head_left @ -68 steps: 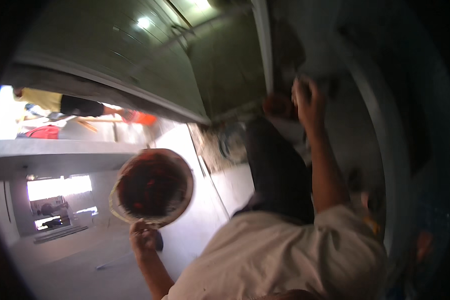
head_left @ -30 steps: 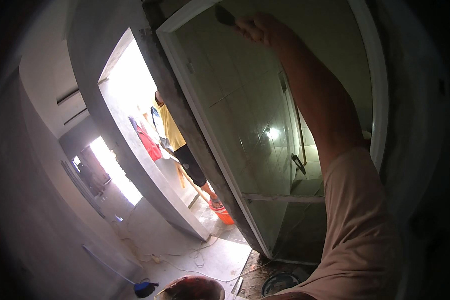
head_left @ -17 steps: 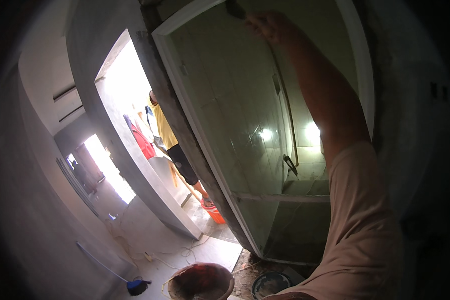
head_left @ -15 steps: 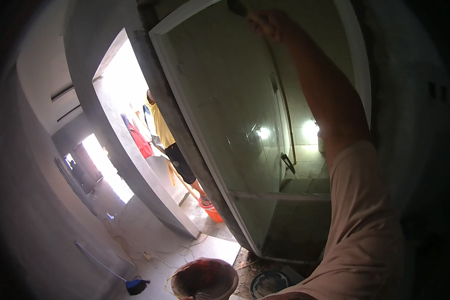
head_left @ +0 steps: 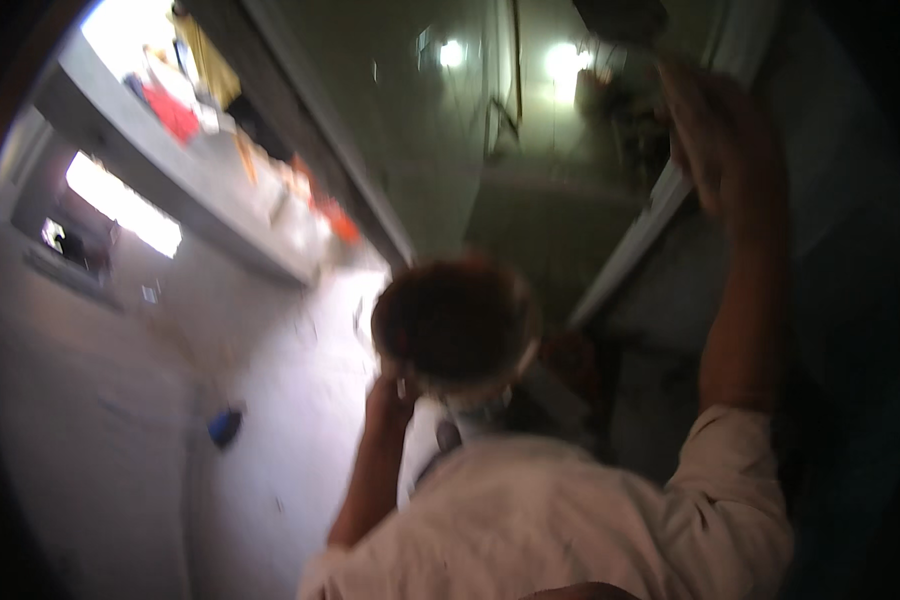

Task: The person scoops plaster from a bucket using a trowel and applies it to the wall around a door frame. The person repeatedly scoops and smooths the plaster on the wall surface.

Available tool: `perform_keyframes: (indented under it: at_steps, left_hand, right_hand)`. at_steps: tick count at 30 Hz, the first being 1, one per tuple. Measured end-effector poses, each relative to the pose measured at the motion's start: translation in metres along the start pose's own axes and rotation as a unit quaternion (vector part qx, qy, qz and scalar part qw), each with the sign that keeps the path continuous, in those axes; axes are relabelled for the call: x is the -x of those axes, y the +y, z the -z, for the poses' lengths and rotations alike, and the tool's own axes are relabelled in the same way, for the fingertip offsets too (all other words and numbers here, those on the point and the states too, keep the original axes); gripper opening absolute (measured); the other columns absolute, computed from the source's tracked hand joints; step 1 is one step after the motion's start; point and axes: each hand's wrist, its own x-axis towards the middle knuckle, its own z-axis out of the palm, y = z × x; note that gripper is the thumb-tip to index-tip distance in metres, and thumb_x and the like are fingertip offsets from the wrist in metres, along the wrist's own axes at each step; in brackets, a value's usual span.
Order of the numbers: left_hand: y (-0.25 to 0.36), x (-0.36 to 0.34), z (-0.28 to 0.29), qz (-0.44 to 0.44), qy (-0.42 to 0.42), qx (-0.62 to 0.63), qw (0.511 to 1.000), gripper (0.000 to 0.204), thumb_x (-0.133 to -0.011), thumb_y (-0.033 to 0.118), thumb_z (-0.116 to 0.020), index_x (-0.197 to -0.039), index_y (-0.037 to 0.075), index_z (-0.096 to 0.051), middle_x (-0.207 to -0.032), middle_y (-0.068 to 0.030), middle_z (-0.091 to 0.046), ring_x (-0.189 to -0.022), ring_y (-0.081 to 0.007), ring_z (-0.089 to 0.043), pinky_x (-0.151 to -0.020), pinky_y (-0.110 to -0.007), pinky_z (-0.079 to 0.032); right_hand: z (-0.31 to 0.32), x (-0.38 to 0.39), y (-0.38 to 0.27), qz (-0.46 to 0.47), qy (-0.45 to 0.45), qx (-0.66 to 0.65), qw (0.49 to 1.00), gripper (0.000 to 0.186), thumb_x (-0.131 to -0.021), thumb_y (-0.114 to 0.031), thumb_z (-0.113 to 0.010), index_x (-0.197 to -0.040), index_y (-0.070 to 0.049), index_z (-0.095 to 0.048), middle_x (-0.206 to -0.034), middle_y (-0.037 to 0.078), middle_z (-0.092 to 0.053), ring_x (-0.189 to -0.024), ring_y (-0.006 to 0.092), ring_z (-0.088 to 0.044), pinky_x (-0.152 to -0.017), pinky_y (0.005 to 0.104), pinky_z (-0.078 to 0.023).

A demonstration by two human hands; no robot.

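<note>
My left hand (head_left: 391,398) is closed on a round, dark bucket (head_left: 454,322) with a pale rim, held up at the middle of the view. My right hand (head_left: 715,145), blurred and raised at the upper right, grips a dark, flat hand tool (head_left: 618,18) by its handle; the tool's exact kind is unclear. Behind both hands is a pale door frame (head_left: 620,258) round a dim, greenish tiled space (head_left: 400,120) with bright spots of light.
At the upper left, another person in a yellow top (head_left: 212,68) stands in a bright opening, beside red fabric (head_left: 175,110) and an orange bucket (head_left: 340,225). A blue broom head (head_left: 225,428) lies on the pale floor (head_left: 275,470). Grey walls flank me.
The view has tipped down. My left hand and the dark bucket have risen from the lower edge to mid-view. My right hand with the tool has shifted right and lower in the picture.
</note>
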Motion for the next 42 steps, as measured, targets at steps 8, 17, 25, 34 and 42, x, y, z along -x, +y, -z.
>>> perform_keyframes:
  at_steps: [8, 17, 25, 34, 42]
  left_hand:
    - [0.019, 0.020, -0.059, 0.039, -0.069, -0.126, 0.989, 0.028, -0.086, -0.001, -0.056, -0.114, -0.002, -0.055, -0.107, -0.0159, -0.061, -0.096, -0.0319, -0.063, -0.084, -0.049, -0.059]
    - [0.002, 0.007, 0.093, 0.079, 0.157, -0.090, 0.980, 0.025, -0.081, 0.000, -0.060, -0.105, -0.001, -0.057, -0.102, -0.0150, -0.057, -0.097, -0.0325, -0.058, -0.085, -0.052, -0.056]
    - [0.010, -0.071, 0.175, 0.062, 0.288, 0.000, 0.956, 0.018, -0.084, -0.003, -0.061, -0.101, -0.002, -0.057, -0.101, -0.0133, -0.056, -0.098, -0.0318, -0.058, -0.091, -0.056, -0.057]
    - [-0.046, -0.219, 0.261, 0.064, 0.308, 0.071, 0.947, 0.038, -0.083, -0.004, -0.062, -0.119, -0.009, -0.051, -0.116, -0.0193, -0.055, -0.110, -0.0378, -0.058, -0.099, -0.057, -0.056]
    - [-0.160, -0.298, 0.288, 0.018, 0.356, 0.099, 0.929, 0.054, -0.088, -0.005, -0.054, -0.140, -0.009, -0.041, -0.136, -0.0229, -0.051, -0.123, -0.0378, -0.054, -0.112, -0.057, -0.045]
  right_hand:
    - [-0.124, 0.256, 0.050, -0.142, -0.064, 0.168, 0.973, 0.032, -0.089, -0.004, -0.067, -0.120, -0.001, -0.062, -0.109, 0.021, -0.066, -0.105, 0.0384, -0.066, -0.091, 0.0421, -0.053]
    - [-0.066, 0.407, 0.130, -0.569, -0.111, 0.192, 0.792, 0.045, -0.094, -0.020, -0.061, -0.130, 0.006, -0.057, -0.118, 0.028, -0.066, -0.112, 0.0442, -0.064, -0.094, 0.0458, -0.052]
    - [-0.116, 0.486, 0.206, -0.641, -0.208, 0.287, 0.681, 0.036, -0.091, -0.022, -0.063, -0.113, 0.006, -0.062, -0.106, 0.028, -0.067, -0.102, 0.0452, -0.066, -0.087, 0.0489, -0.051]
    - [-0.219, 0.447, 0.387, -0.570, -0.294, 0.312, 0.701, 0.036, -0.098, -0.028, -0.056, -0.108, 0.005, -0.065, -0.112, 0.029, -0.066, -0.106, 0.0468, -0.062, -0.089, 0.0505, -0.049]
    - [-0.350, 0.435, 0.725, -0.409, -0.385, 0.398, 0.725, 0.039, -0.097, -0.034, -0.053, -0.117, -0.004, -0.068, -0.118, 0.022, -0.068, -0.113, 0.0429, -0.062, -0.098, 0.0502, -0.048]
